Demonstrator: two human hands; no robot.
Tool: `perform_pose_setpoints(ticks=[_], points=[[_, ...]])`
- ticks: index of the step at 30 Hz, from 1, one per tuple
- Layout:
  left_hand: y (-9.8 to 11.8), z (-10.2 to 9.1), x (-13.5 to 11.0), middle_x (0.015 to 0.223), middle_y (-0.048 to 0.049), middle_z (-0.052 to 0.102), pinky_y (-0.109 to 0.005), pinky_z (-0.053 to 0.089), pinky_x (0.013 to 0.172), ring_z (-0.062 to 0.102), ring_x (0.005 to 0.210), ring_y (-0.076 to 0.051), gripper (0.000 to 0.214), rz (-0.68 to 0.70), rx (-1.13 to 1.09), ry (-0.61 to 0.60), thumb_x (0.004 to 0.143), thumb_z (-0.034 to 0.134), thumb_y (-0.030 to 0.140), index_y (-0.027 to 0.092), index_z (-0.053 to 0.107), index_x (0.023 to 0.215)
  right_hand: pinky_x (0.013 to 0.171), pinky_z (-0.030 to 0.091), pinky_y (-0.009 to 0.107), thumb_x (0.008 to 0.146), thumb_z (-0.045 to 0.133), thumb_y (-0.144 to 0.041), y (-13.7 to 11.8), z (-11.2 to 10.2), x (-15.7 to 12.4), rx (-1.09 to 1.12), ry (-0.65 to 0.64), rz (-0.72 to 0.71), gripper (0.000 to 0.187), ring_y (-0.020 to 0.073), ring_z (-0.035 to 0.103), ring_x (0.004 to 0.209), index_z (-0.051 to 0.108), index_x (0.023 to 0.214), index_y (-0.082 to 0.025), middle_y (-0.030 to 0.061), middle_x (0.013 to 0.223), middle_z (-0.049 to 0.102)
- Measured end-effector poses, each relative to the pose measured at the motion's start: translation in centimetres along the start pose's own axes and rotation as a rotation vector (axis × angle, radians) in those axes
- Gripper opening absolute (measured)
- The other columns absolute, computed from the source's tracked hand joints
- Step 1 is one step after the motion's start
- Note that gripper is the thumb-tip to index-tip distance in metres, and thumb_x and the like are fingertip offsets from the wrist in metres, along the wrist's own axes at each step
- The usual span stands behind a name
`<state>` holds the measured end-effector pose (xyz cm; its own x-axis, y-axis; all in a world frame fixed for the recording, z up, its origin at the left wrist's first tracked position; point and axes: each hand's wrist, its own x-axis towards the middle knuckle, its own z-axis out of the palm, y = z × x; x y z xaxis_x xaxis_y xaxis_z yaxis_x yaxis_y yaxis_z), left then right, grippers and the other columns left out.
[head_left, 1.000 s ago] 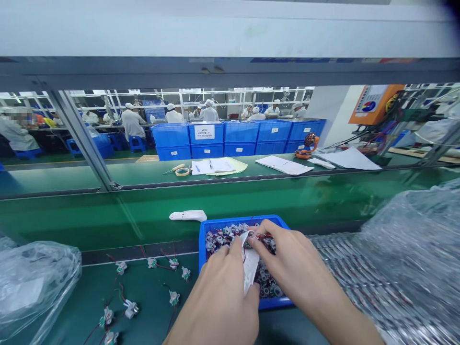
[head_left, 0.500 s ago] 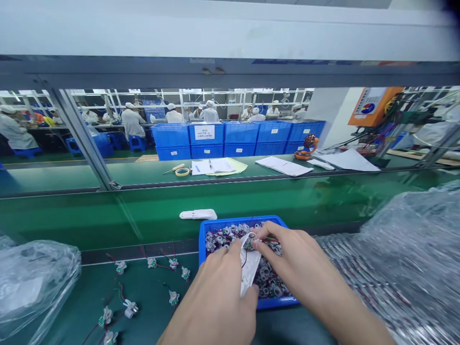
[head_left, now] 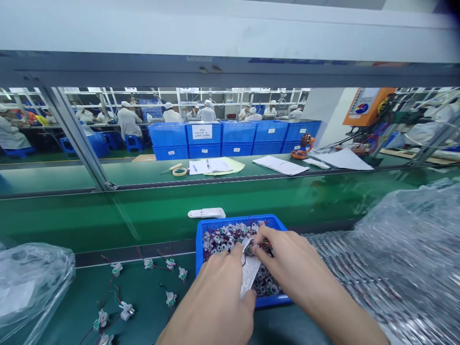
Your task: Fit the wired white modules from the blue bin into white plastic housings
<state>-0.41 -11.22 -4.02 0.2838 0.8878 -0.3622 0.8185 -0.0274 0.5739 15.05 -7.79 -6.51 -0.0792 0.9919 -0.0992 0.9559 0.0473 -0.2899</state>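
Note:
My left hand (head_left: 215, 302) is shut on a white plastic strip (head_left: 249, 270), which hangs down over a blue plastic bin (head_left: 237, 221). My right hand (head_left: 291, 263) pinches a small wired component (head_left: 256, 248) at the top of that strip, and its fingers hide most of the part. Both hands are over the bin, which is heaped with small white components (head_left: 226, 237) with red and black wires. Several similar wired components (head_left: 125, 310) lie on the green mat to the left of the bin.
A white plastic handheld device (head_left: 206, 212) lies behind the bin. Bubble wrap (head_left: 395, 254) fills the right side, and a clear plastic bag (head_left: 30, 287) is at the left. Beyond a metal frame stand blue crates (head_left: 233, 139) and co-workers in white.
The white handheld device has moved right, closer to above the bin. My fingers have shifted slightly on the small part, and the view has drifted a little.

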Motion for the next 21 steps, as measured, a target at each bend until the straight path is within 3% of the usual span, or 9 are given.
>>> perform_pose_setpoints(ticks=[8,11,21], points=[[0.3,0.3,-0.1,0.141,-0.0103,0.06,-0.046,0.042,0.112,0.053,0.133,-0.034,0.065,0.034,0.047,0.006,0.087,0.053,0.019,0.025,0.046,0.151,0.059,0.025,0.031,0.094,0.054,-0.009,-1.2,0.0,-0.6,-0.083,0.004,-0.005,0.02,0.028,0.068,0.084,0.068,0.084,-0.02,0.0074,0.085,0.074],[0.4,0.2,-0.2,0.14,-0.0101,0.06,-0.047,0.043,0.112,0.053,0.132,-0.033,0.063,-0.015,0.081,-0.035,0.09,0.052,0.021,0.026,0.043,0.153,0.059,0.025,0.03,0.091,0.058,-0.008,-1.1,-0.3,-0.6,-0.073,-0.003,-0.006,0.019,0.0261,0.068,0.082,0.069,0.083,-0.021,0.0052,0.082,0.073],[0.1,-0.2,-0.7,0.13,-0.0031,0.065,-0.047,0.052,0.096,0.058,0.122,-0.032,0.057,-0.026,0.03,0.02,0.088,0.056,0.028,0.042,0.051,0.143,0.059,0.028,0.028,0.09,0.064,-0.019,0.1,-1.2,-0.6,-0.001,0.038,-0.008,0.015,0.0231,0.066,0.079,0.069,0.079,-0.027,-0.0012,0.078,0.073]])
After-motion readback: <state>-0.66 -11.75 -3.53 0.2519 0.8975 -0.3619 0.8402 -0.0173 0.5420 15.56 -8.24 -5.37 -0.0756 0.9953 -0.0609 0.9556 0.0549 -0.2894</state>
